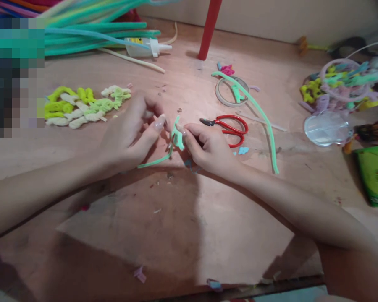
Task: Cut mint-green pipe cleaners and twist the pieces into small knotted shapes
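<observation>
A mint-green pipe cleaner, bent into a small twisted shape with a loose tail running down to the left, is pinched between the thumb and forefinger of my right hand. My left hand is just left of it, thumb tip against the curled forefinger; whether anything is between them is hidden. Right of my right hand lie red-handled scissors, with a dark blade tip pointing left. A longer straight green pipe cleaner crosses a ring-shaped roll of tape, where another small green twisted piece rests.
Yellow, white and pale green twisted pieces are grouped at left. Behind them are a bundle of pipe cleaners and a glue bottle. A red post stands at the back. At right are a heaped container, clear lid and green packet.
</observation>
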Action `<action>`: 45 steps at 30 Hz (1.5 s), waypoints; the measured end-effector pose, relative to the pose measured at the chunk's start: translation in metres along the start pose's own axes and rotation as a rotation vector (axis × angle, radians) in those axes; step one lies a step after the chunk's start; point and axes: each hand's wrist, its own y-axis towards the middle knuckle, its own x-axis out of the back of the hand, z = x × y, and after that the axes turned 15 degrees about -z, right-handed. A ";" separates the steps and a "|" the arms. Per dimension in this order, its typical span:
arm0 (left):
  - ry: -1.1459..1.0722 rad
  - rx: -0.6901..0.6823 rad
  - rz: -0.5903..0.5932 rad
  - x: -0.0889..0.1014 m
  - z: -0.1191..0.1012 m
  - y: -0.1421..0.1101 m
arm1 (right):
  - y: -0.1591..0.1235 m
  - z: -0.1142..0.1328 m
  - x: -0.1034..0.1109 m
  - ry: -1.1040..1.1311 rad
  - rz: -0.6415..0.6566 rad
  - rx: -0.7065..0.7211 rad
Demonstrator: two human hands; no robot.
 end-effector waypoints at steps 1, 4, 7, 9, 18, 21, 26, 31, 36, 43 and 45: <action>0.025 0.000 0.030 -0.002 -0.002 0.002 | 0.000 0.000 0.000 -0.008 0.007 0.029; 0.132 -0.062 0.124 -0.007 -0.010 0.007 | 0.001 -0.001 0.000 -0.047 0.011 0.091; -0.006 0.034 0.156 -0.013 -0.012 0.009 | 0.000 -0.003 0.000 -0.070 0.014 0.127; -0.162 0.130 0.177 -0.017 -0.009 0.008 | 0.000 -0.003 0.000 -0.067 0.015 0.142; -0.185 0.103 0.166 -0.018 -0.009 0.007 | -0.002 -0.003 -0.003 -0.060 -0.011 0.170; -0.187 0.074 0.180 -0.018 -0.009 0.008 | -0.002 -0.002 -0.003 -0.032 -0.024 0.167; -0.231 0.118 0.216 -0.018 -0.009 0.008 | -0.004 0.001 -0.003 0.004 -0.018 0.113; -0.216 0.126 0.233 -0.014 -0.013 0.007 | -0.002 0.000 0.003 0.091 0.079 0.017; -0.261 0.168 0.276 -0.013 -0.010 0.005 | -0.001 0.001 0.008 0.194 0.183 -0.065; -0.244 0.238 0.283 -0.016 -0.013 -0.001 | 0.001 0.002 0.003 0.032 -0.052 0.057; -0.294 0.291 0.346 -0.015 -0.018 -0.001 | 0.002 0.001 0.002 0.047 -0.040 0.096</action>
